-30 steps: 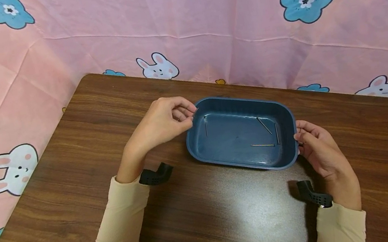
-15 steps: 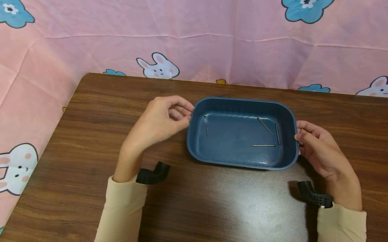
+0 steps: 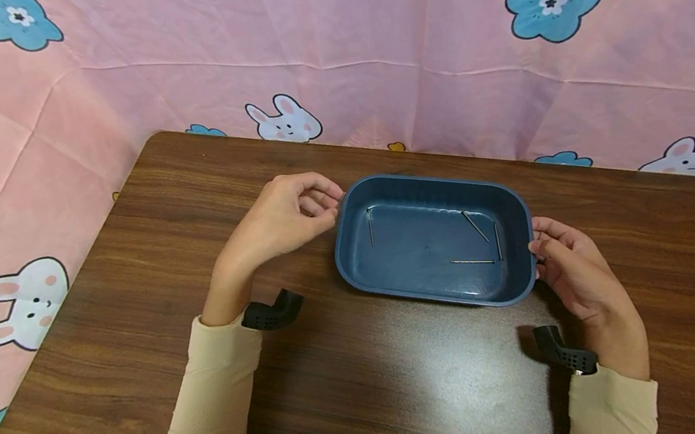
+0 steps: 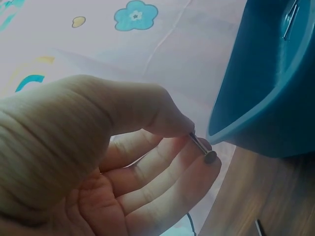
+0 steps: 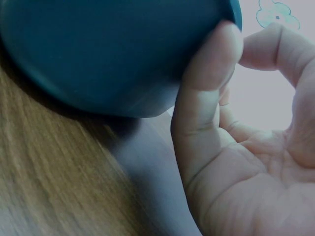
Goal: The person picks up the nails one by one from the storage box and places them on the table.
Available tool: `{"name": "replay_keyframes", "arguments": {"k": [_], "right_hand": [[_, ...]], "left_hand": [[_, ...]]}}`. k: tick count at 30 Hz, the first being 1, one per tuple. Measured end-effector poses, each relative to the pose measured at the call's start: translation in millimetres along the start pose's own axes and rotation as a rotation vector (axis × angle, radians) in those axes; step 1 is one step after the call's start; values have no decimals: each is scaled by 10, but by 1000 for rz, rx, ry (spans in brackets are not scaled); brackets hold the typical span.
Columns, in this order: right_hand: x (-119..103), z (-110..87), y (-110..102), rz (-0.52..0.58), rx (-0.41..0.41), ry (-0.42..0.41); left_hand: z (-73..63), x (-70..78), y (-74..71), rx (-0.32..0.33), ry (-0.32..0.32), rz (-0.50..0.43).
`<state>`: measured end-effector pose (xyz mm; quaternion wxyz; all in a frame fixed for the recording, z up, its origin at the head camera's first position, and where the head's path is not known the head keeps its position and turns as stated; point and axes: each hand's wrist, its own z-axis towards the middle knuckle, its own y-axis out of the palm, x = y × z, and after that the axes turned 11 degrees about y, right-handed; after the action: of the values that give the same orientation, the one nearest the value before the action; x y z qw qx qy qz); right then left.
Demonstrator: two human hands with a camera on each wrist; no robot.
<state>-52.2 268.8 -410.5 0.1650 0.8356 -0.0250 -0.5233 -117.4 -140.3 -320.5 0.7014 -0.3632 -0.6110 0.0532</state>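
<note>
A dark blue plastic tray [image 3: 434, 292] is near the back of the table, with several nails inside. One nail [image 3: 371, 228] lies by its left end; another nail [image 3: 472, 261] is in the group toward the right end. Just outside the tray's left end, my left hand [image 3: 283, 215] pinches a nail [image 4: 203, 148] between thumb and fingers, its flat round head showing in the left wrist view. At the opposite end, my right hand [image 3: 578, 270] grips the tray's wall between thumb and fingers, seen close up in the right wrist view.
The brown wooden table [image 3: 346, 395] runs back to a pink cloth [image 3: 361, 29] printed with rabbits and flowers. Black camera mounts sit on both wrists. A thin dark thing [image 4: 260, 227] lies at the lower edge of the left wrist view.
My left hand has drifted left from the tray's rim to just outside it, still pinching the nail. The tray and my right hand have hardly moved.
</note>
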Motion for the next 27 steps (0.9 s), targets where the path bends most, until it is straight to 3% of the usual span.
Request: {"name": "replay_keyframes", "arguments": {"k": [14,27], "right_hand": [[11,9,4,14,6,4],[4,3,11,19,3,2]], "left_hand": [[0,-111,-66,-25,-38,12],[0,-204,-81,-3,-48,2]]}}
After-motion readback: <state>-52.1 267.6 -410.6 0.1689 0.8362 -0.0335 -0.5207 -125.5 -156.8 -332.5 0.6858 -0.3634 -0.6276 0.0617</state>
